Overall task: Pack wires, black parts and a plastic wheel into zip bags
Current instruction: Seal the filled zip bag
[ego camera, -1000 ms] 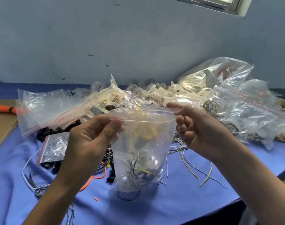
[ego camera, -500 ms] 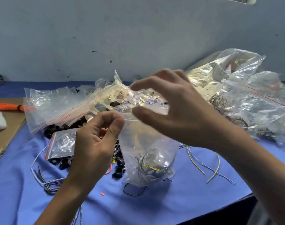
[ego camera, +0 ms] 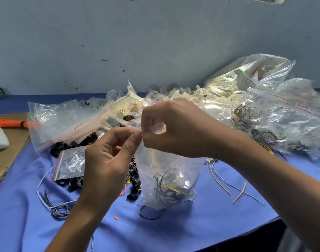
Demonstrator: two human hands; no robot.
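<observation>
We find the left hand (ego camera: 108, 157) and right hand (ego camera: 177, 131) pinching the top of the bag (ego camera: 173, 171), held upright above the cloth (ego camera: 192, 224). Wires (ego camera: 164, 191) lie in its bottom; fingers (ego camera: 131, 144) hide the seal from us.

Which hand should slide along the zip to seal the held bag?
Right, probably. The left hand pinches the zip bag at its top left corner, a good anchor; the right hand pinches the top edge right beside it, with the rest of the mouth lying toward its own side.
</observation>
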